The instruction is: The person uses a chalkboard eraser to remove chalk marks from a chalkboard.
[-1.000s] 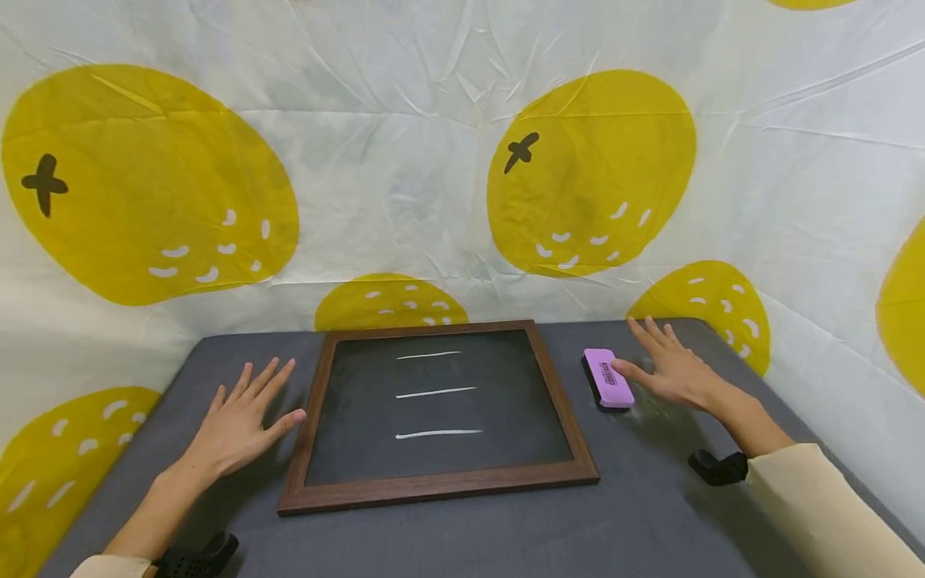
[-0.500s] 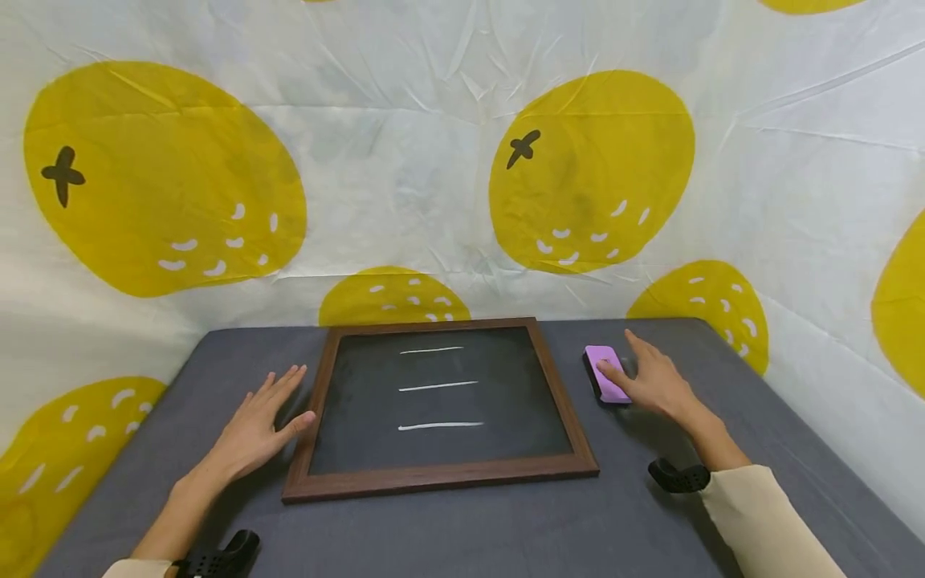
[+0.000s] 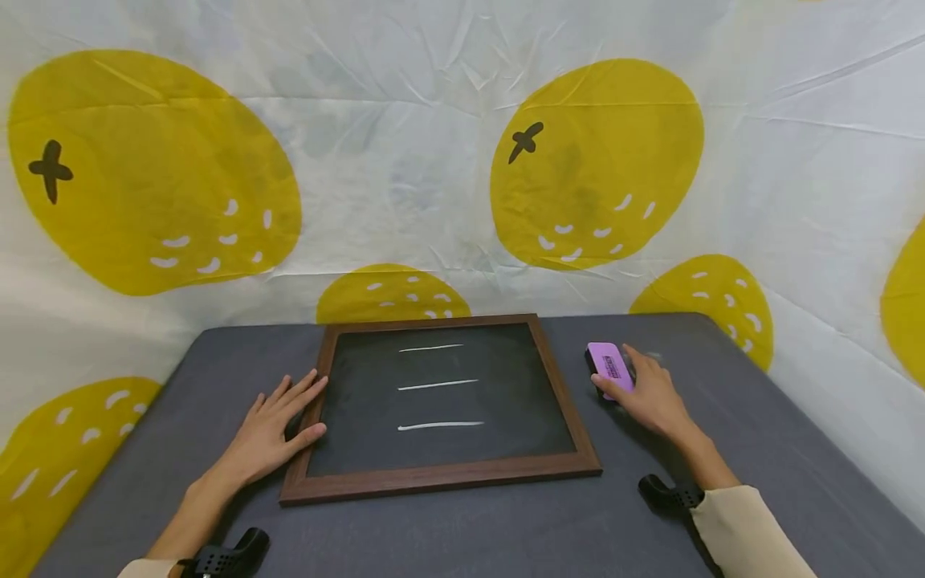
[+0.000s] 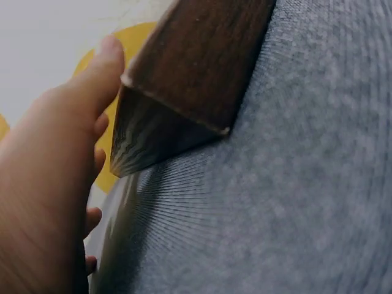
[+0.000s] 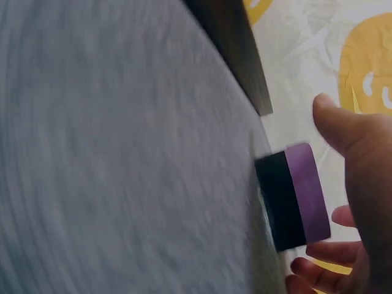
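Note:
A small chalkboard (image 3: 513, 417) with a brown wooden frame (image 3: 448, 478) lies on the table, bearing three white horizontal strokes (image 3: 438, 384). My left hand (image 3: 267, 437) is at the frame's left side, its spread fingers and thumb reaching over that edge; the left wrist view shows the thumb beside the frame's corner (image 4: 177, 79). To the right of the board lies an eraser (image 3: 610, 361) with a purple top and dark underside. My right hand (image 3: 658, 401) straddles it, thumb on the near left and fingers on the right. In the right wrist view the thumb stands apart from the eraser (image 5: 294, 196).
A dark grey cloth covers the table (image 3: 462, 538). Right behind its back edge hangs a white curtain (image 3: 405, 185) printed with large yellow fruits, continuing along both sides. A black wrist strap mount (image 3: 665, 494) sits on each forearm.
My left hand has moved right onto the board's frame. My right hand has come down and left, its thumb and fingers now on either side of the eraser. Board and eraser stay put.

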Motion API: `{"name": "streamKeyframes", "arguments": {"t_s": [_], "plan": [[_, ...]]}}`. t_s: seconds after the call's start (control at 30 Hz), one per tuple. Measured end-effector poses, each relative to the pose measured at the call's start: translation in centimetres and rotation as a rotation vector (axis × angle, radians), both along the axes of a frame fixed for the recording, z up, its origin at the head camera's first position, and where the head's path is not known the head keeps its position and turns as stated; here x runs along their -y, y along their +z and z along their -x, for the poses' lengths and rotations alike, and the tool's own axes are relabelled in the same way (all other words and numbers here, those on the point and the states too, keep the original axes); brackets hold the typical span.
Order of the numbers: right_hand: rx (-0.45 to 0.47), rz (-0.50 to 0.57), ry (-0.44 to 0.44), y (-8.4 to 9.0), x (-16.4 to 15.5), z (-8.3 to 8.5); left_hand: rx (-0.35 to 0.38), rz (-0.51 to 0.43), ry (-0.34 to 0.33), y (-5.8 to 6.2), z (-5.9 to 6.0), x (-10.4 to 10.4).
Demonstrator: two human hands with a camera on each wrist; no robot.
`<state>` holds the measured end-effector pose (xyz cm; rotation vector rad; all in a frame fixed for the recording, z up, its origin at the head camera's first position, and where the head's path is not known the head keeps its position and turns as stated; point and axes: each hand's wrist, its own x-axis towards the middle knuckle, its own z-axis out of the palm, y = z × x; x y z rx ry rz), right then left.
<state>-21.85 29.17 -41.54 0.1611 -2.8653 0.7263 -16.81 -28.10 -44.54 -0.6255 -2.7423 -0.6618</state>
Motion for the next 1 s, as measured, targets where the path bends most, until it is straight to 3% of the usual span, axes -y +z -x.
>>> {"name": "streamKeyframes", "arguments": {"t_s": [0.27, 0.63, 1.0], "plan": [[-0.071, -0.021, -0.018, -0.8, 0.6, -0.1, 0.007, 0.032, 0.019, -0.7, 0.2, 0.2], [-0.149, -0.006, -0.105, -1.4, 1.5, -0.4, 0.031, 0.017, -0.003, -0.6, 0.6, 0.0], [-0.204, 0.072, -0.131, -1.3, 1.8, -0.6, 0.023, 0.012, -0.002, -0.7, 0.4, 0.2]]}}
